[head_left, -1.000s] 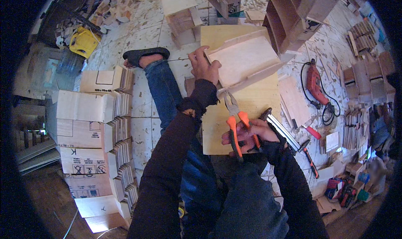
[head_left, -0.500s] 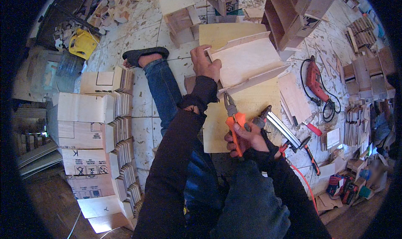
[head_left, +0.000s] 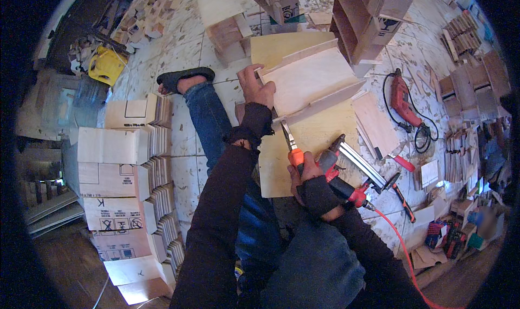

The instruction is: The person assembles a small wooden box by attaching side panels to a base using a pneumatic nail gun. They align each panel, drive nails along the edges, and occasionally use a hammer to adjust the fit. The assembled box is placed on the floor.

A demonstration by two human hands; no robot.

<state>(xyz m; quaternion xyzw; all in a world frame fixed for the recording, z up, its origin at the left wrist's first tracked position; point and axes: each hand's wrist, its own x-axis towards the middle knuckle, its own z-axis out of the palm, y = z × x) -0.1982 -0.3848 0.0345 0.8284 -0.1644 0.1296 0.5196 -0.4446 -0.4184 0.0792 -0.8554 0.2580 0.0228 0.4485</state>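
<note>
A shallow, open-ended wooden box [head_left: 309, 81] with low side walls lies on a yellowish board [head_left: 273, 165]. My left hand [head_left: 257, 87] grips the left end of the box, fingers over its edge and thumb toward the inside. In my right hand [head_left: 306, 173] is a pair of pliers [head_left: 295, 153] with orange handles, fingers wrapped round them. The metal jaws point away from me, close to the box's near left corner; whether they touch it I cannot tell. Right beside this hand lies a red and black nail gun [head_left: 346, 189] with a long silver magazine.
A red air hose [head_left: 398, 233] runs from the nail gun toward the lower right. Farther right lie a red corded drill [head_left: 401, 98] and a loose wooden panel [head_left: 375, 122]. Stacked printed plywood pieces [head_left: 114, 182] line the left. A tall shelved wooden unit [head_left: 355, 25] stands beyond the box.
My right hand has rolled over, turning the pliers nearly edge-on, with their jaws still close to the box corner. My left hand keeps its hold on the box. The whole view has shifted slightly.
</note>
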